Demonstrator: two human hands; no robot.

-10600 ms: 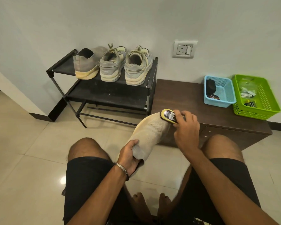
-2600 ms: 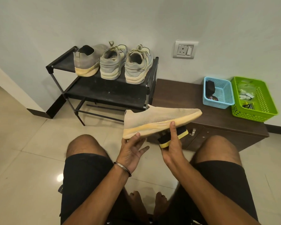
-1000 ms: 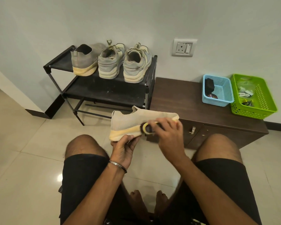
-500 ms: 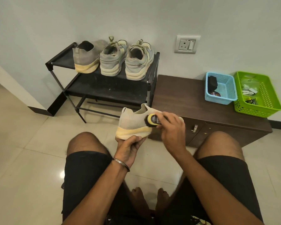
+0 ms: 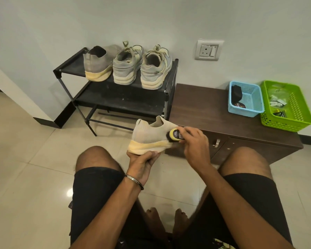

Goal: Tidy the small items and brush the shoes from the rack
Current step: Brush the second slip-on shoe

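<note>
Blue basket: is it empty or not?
Not empty: the blue basket holds a dark item at its left side.

Left hand cupped in an upturned grip (wrist bent), right hand curled.

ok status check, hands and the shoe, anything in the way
Left hand grips beige shoe by the sole. Right hand holds brush against its side. Three shoes on rack. Nothing in the way.
</note>
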